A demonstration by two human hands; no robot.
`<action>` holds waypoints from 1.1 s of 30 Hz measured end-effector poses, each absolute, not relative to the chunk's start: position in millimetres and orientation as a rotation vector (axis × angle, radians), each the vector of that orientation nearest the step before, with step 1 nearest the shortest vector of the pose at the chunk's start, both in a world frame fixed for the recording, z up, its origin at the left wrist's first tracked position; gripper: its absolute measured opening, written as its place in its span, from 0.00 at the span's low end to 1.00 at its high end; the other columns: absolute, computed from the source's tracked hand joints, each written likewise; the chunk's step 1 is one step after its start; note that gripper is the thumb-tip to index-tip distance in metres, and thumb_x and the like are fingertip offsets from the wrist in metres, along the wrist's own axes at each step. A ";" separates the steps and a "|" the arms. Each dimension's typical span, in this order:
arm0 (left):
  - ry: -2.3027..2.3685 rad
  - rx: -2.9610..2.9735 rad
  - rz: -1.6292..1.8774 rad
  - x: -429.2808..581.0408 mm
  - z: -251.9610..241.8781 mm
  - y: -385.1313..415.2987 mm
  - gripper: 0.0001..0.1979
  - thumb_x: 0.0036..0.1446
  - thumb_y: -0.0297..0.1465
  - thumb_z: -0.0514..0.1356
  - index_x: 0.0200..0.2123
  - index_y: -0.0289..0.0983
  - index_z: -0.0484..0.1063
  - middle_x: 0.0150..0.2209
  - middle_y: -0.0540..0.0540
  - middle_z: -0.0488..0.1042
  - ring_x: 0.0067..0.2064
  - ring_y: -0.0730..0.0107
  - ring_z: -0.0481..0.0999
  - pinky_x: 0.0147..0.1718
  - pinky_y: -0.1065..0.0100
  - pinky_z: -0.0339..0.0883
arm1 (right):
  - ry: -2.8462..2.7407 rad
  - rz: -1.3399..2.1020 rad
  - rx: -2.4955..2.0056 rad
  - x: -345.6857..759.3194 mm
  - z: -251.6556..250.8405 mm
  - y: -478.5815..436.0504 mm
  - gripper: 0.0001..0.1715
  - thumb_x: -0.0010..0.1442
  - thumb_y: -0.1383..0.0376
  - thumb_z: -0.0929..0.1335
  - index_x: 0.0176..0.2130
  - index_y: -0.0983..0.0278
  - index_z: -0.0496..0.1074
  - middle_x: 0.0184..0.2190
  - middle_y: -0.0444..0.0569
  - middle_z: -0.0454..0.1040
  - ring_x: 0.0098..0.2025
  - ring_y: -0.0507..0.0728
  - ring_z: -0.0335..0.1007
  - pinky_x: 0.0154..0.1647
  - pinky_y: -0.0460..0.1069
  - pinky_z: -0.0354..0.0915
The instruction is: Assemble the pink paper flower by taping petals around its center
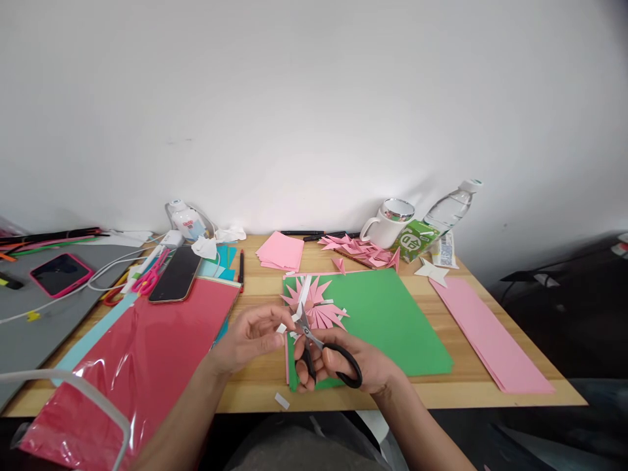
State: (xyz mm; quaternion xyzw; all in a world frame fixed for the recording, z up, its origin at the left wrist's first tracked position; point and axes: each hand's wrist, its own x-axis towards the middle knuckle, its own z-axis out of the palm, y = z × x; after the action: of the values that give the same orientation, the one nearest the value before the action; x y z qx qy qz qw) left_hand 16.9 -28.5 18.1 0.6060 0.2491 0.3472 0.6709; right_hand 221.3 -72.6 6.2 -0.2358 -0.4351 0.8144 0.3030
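Observation:
My right hand (366, 363) has its thumb and fingers in the black handles of a pair of scissors (307, 331). The handles are spread, with the blades pointing up and away from me. Beside the blades, my left hand (255, 337) pinches a narrow white strip (305, 291) that looks like tape; its held end is partly hidden. Just beyond both hands, pink folded paper points form a star-like shape (321, 311), with small white pieces on it. It lies on a stack of green paper (392, 320). A small white scrap (282, 400) rests near the table's front edge.
On the left lie red paper in clear plastic (171, 340), a dark phone (175, 275) and pink scissors (151, 273). Pink squares (282, 250), folded pink pieces (360, 248), a white mug (385, 226) and a tilted water bottle (451, 208) line the back. Pink sheets (490, 333) lie right.

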 end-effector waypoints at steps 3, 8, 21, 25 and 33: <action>0.583 1.417 0.721 16.1 17.4 -28.6 0.08 0.54 0.33 0.59 0.34 0.34 0.73 0.35 0.43 0.72 0.42 0.63 0.70 0.43 0.64 0.60 | -1.137 2.162 -0.627 220.7 5.4 -72.8 0.31 0.47 0.45 0.68 0.41 0.67 0.70 0.29 0.49 0.70 0.30 0.52 0.67 0.37 0.48 0.64; 0.603 1.466 0.685 16.4 17.1 -27.6 0.09 0.55 0.33 0.58 0.36 0.34 0.73 0.37 0.42 0.72 0.43 0.63 0.70 0.43 0.64 0.61 | -1.060 2.172 -0.597 218.4 1.9 -74.0 0.30 0.46 0.46 0.69 0.38 0.67 0.70 0.26 0.44 0.65 0.26 0.49 0.60 0.38 0.50 0.63; 0.717 1.589 0.582 17.6 31.0 -35.0 0.07 0.54 0.32 0.59 0.32 0.33 0.71 0.32 0.45 0.74 0.35 0.70 0.71 0.36 0.69 0.64 | -0.908 2.258 -0.493 212.3 -9.4 -81.5 0.31 0.40 0.48 0.74 0.35 0.68 0.69 0.20 0.38 0.57 0.19 0.44 0.50 0.33 0.47 0.62; 0.712 1.639 0.554 16.0 30.3 -34.8 0.08 0.54 0.33 0.59 0.33 0.33 0.70 0.35 0.43 0.74 0.37 0.68 0.72 0.39 0.67 0.64 | -0.939 2.244 -0.501 214.3 -13.6 -81.6 0.31 0.41 0.46 0.72 0.33 0.68 0.70 0.15 0.35 0.57 0.15 0.44 0.47 0.25 0.46 0.63; 0.911 1.992 0.466 11.7 29.2 -40.4 0.09 0.56 0.34 0.56 0.38 0.40 0.71 0.42 0.45 0.74 0.46 0.63 0.70 0.46 0.65 0.61 | -1.350 2.012 -0.636 226.7 6.8 -73.5 0.38 0.35 0.44 0.73 0.39 0.66 0.69 0.31 0.49 0.70 0.34 0.54 0.65 0.34 0.47 0.59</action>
State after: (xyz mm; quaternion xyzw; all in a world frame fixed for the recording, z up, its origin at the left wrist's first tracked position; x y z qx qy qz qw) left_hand 11.7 -40.4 29.2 0.8005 0.3660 0.1872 0.4361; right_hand 226.7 -73.5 6.8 -0.2413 -0.5118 0.7628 0.3130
